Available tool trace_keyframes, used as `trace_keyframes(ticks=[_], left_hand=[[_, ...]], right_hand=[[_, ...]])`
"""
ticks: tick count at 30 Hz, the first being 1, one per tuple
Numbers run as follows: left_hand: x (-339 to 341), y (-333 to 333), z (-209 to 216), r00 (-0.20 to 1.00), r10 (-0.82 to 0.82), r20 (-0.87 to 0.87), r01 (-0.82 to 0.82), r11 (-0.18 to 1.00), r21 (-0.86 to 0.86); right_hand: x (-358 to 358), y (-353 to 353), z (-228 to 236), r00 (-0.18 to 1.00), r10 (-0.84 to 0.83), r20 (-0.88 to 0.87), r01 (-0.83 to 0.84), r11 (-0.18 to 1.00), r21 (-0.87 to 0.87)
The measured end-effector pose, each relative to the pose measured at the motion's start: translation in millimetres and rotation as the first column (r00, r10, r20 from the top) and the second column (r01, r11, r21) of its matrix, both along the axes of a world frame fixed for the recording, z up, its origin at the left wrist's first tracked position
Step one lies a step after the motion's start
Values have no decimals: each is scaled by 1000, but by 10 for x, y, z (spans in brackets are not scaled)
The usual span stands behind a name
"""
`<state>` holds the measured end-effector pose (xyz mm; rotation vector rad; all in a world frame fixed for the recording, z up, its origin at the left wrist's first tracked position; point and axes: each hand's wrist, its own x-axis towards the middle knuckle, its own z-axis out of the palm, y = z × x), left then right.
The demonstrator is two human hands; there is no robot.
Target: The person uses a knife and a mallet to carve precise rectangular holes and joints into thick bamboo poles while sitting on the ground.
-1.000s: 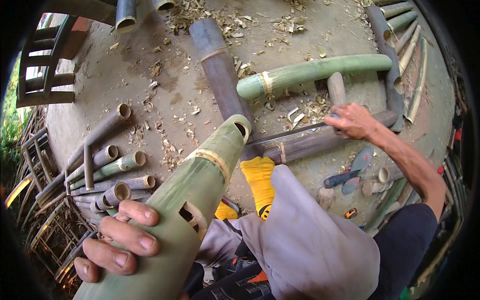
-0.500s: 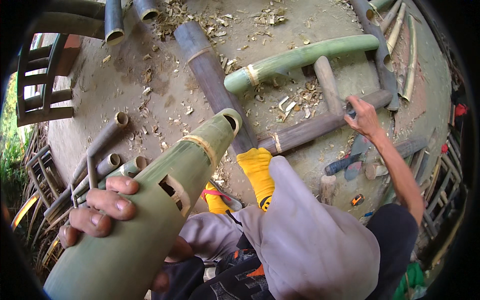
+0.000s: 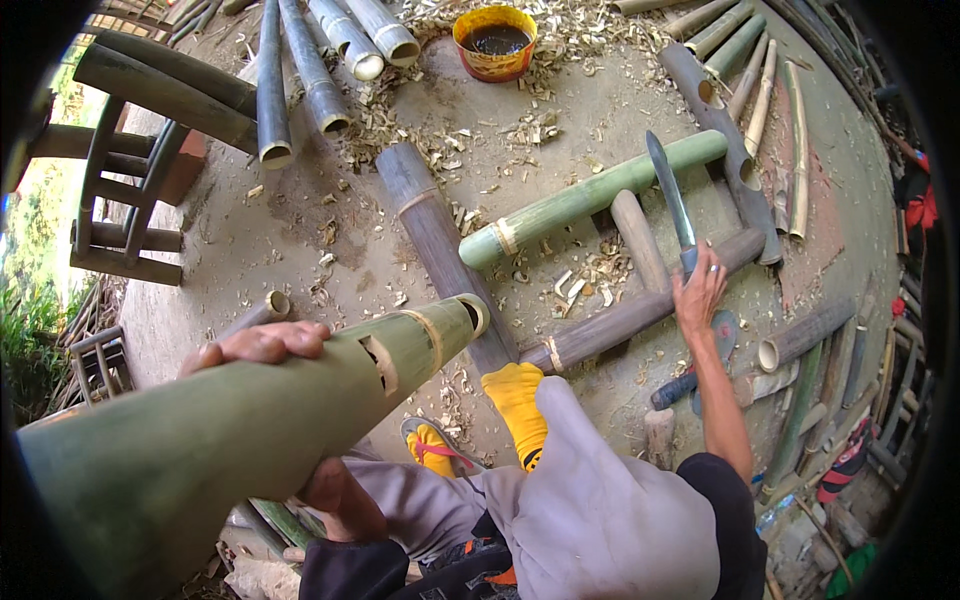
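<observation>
- Left grip (image 3: 268, 345), seen from the head view, is wrapped about a thick green bamboo tube (image 3: 240, 415), fingers over its far side and wrist beneath.
- Right grip (image 3: 700, 292) is at the handle of a long knife (image 3: 668, 190), fingers touching it above a dark tube (image 3: 630, 332); how firmly they close, I can't tell from where I stand.
- That thick tube slants across the person's left side, raised off the floor (image 3: 250, 235), its narrower end pointing toward the dark tubes. It has a squarish hole (image 3: 379, 362) in its wall, a pale ring (image 3: 426, 330) further along, and a cut-out near the tip.
- I'd judge it stiff and fairly weighty, its smooth skin apt to slide under dry fingers. Best hold is round the plain wall behind the hole; the thin cut edges look likelier to split.
- Knife blade lies across another green tube (image 3: 590, 200), with pale shavings (image 3: 595, 285) nearby and a yellow-socked foot (image 3: 515, 400) beside the frame's near corner.
</observation>
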<state>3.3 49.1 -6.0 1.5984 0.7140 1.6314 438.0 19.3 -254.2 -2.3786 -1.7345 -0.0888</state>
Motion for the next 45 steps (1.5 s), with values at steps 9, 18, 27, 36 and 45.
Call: trace_keyframes(ticks=[9, 18, 27, 36, 45], left_hand=[[126, 77, -94, 992, 121, 24, -117, 986, -118], [414, 99, -156, 961, -171, 216, 199, 973, -115], [842, -28, -419, 850, -208, 484, 402, 850, -341], [1214, -320, -973, 867, -74, 492, 442, 568, -694], [1386, -634, -1623, 862, 42, 505, 449, 398, -800]], right_hand=[[-1433, -511, 89, 590, 370, -718, -413, 902, 126], [-1814, -560, 152, 394, 550, -736, -542, 786, 298], [-1472, -1552, 63, 703, 386, -597, -251, 920, 300], [-988, -2540, 494, 837, 210, -506, -175, 978, 116], [-863, -2759, 935, 858, 1, -513, -94, 983, -156]])
